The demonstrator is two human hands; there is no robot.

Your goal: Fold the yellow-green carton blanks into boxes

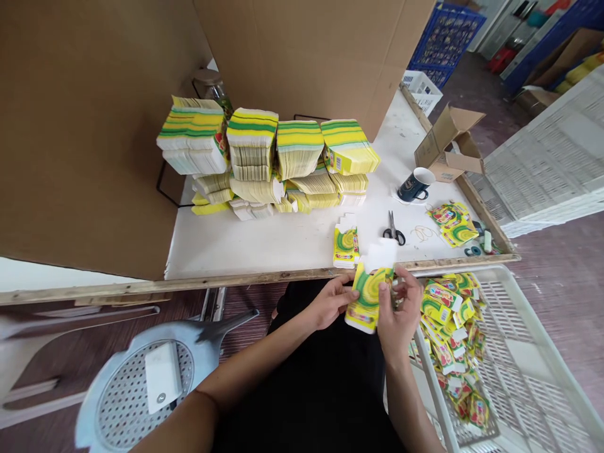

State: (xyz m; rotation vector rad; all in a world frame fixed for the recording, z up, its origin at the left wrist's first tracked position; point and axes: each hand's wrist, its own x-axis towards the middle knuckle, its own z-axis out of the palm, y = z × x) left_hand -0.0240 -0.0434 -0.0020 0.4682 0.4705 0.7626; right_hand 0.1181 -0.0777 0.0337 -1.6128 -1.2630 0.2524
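Left hand and right hand grip: both pinching the yellow carton at its sides; keep thumb pressure light and even so it doesn't crease.

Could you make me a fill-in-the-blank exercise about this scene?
1. The carton held by the left hand and right hand bears a yellow and ____ swirl.
2. The scissors on the table have ____ handles.
3. The dark mug is ____ inside.
4. The basket of packets stands on the person's ____ side.

Missing words: green; black; white; right.
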